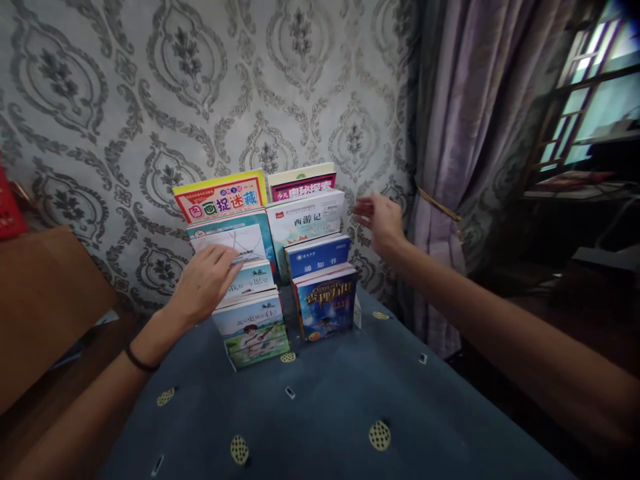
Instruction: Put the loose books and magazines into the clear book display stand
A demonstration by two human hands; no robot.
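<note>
- A clear stand, mostly hidden by its load, sits on the surface, which wears a dark blue cloth with yellow pineapple prints; a see-through edge shows at its right front.
- It carries books in two columns, stepped upward from front to back and leaning against one another.
- Left column, from the front: a green-and-blue book with a figure on its cover, a pale book, a teal book with a white panel, and a yellow-edged book with a red band at the rear.
- Right column, from the front: a dark blue book with gold lettering, a blue booklet marked 2022, a white book, then a magenta-titled book with a cream book behind it.
- The left hand lies over the left column, its fingers close together before the teal book; whether they grip anything, I cannot tell.
- The right hand is raised just beside the white book, apart from it, its blurred fingers loosely bent, holding nothing visible.
- A brown panel stands at far left; whether it is part of a box is unclear.
</note>
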